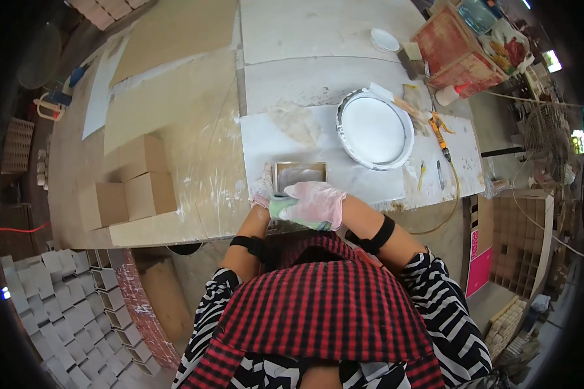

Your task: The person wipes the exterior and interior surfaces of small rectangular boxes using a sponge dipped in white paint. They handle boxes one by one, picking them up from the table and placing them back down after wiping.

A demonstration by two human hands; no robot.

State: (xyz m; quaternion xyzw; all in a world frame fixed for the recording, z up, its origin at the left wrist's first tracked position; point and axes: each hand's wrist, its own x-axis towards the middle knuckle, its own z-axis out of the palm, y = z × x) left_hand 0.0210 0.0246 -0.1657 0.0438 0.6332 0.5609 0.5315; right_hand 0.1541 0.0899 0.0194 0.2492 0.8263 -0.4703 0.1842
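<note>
A small open-topped brown box (326,170) with white smears inside stands near the table's front edge. My left hand (262,189), in a whitish-pink glove, grips the box's left side. My right hand (318,200), gloved in pink and white, is bent across the near side of the box. Its fingers are closed, and something greenish-grey shows under them; I cannot make out whether that is glove or a held thing. Just beyond and to the right sits a round tub of white paint (374,129) with a brush (396,98) laid across its far rim.
Several plain brown boxes (148,194) stand at the table's left. An orange-yellow air gun (440,135) with a hose, a white bowl (385,40) and a red-smeared crate (448,48) lie right. White boxes (65,311) fill the floor at lower left; a partitioned rack (522,243) stands right.
</note>
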